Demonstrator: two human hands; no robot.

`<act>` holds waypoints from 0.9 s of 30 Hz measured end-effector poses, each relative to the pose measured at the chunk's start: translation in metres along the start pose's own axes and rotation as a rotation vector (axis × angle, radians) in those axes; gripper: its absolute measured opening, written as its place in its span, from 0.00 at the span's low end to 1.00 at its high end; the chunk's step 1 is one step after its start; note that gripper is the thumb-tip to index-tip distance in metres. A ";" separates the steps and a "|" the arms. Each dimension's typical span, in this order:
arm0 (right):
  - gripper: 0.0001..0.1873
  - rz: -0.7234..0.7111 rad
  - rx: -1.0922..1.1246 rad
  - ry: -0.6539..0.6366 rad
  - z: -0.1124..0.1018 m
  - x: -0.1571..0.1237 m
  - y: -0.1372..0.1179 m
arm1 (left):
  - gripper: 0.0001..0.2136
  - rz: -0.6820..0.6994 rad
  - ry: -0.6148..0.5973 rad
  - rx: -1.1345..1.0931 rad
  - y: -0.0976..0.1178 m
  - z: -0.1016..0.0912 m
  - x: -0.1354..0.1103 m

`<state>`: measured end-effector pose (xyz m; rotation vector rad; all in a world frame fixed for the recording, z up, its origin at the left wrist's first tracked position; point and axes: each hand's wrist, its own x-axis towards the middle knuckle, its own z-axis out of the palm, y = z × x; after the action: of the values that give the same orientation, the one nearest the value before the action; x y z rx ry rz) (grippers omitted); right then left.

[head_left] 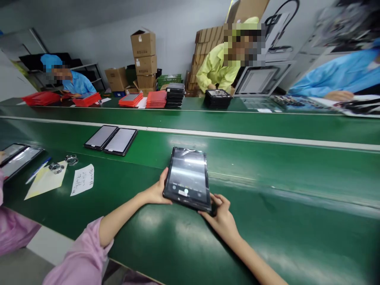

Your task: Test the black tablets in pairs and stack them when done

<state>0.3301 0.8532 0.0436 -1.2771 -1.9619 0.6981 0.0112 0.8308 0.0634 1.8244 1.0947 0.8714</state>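
Note:
Between my hands is a black tablet (187,174), tilted up off the green bench with its screen facing me. Its screen is lit, with round icons along the lower edge and bright bands across the middle. My left hand (156,190) is closed on the tablet's left edge near the lower corner, thumb along the side. At the lower right corner, my right hand (221,215) grips it with bent fingers, partly behind the tablet.
Two tablets (111,139) lie side by side on the green bench (285,241). Left are a handwritten note (83,180), a yellowish sheet (47,182), a pen (38,171) and a neighbour's pink sleeve (14,229). Co-workers sit beyond a pale rail (237,137), near red stacks (156,99).

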 end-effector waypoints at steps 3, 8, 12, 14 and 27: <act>0.41 0.132 -0.056 0.021 0.002 0.044 -0.003 | 0.64 -0.036 0.187 0.110 -0.007 -0.007 0.042; 0.36 0.216 -0.104 0.205 0.015 0.109 -0.010 | 0.49 -0.251 0.422 0.249 -0.011 -0.007 0.078; 0.25 0.193 -0.088 0.376 0.022 0.120 -0.010 | 0.34 -0.145 0.511 0.216 -0.015 -0.006 0.076; 0.19 0.118 -0.025 0.397 0.025 0.110 -0.010 | 0.28 -0.087 0.544 0.169 -0.014 -0.006 0.073; 0.08 -0.143 0.138 0.091 0.031 0.059 -0.036 | 0.12 -0.124 1.282 -0.273 -0.016 -0.075 0.067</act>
<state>0.2689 0.8919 0.0661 -1.0564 -1.8764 0.6800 -0.0333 0.9183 0.0904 0.8206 1.6563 2.0850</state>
